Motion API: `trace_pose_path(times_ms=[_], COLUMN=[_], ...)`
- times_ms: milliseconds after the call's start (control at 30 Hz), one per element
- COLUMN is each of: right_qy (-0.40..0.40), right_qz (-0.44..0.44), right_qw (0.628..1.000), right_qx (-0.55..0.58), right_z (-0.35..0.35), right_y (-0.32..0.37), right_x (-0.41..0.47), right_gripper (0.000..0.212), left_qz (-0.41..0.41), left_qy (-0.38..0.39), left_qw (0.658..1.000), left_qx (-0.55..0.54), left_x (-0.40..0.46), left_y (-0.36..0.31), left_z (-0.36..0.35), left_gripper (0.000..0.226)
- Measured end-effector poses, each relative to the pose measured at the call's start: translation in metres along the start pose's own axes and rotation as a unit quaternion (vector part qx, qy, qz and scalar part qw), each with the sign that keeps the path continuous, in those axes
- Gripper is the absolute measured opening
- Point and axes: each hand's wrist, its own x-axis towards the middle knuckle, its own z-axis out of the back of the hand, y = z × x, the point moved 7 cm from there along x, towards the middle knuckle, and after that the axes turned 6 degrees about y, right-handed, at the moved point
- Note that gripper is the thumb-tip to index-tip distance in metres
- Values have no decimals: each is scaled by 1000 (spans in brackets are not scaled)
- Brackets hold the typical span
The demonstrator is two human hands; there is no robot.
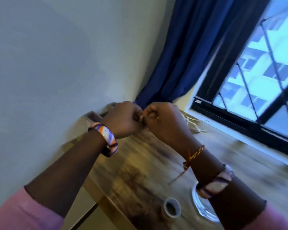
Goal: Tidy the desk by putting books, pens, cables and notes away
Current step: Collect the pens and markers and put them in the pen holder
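Both fists together over the far end of the desk (156, 163): our left hand (123, 120) and right hand (165, 120) curl, pinching sth tiny between them, too blurred to ID. White cable (194, 124) lies just right, behind the knuckles. Looks like cable step; next: gather it w/ care.

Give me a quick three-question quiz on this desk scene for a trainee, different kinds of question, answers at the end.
1. True or false: the left hand and right hand meet fingertip to fingertip above the wooden desk.
2. What lies behind the right hand? A) white cable B) stapler C) mug
3. Fill in: the roll of tape sits near the desk's ____ edge.

Key: 1 true; 2 A; 3 near. What the grips pinch is too small to tell.
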Motion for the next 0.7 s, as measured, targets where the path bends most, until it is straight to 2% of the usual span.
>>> trace_pose_path(times_ms=[167,400,600,700], right_qy=[-55,-138,-198,-233], right_qz=[-104,-284,-424,-507], right_qw=[992,947,881,826], right_qx=[-39,-67,-70,-87], right_z=[67,170,243,272], right_y=[-89,-219,-310,-342], right_x=[-78,-268,-464,-558], right_gripper=[17,5,4,4], left_qz=[-90,-230,-329,-341], left_qy=[123,298,410,444], left_qw=[988,926,849,828], left_qx=[-18,12,45,38], left_x=[25,5,-61,-95], left_y=[-106,-296,-467,-534], left_z=[-79,-235,-369,-430], left_gripper=[15,20,21,29])
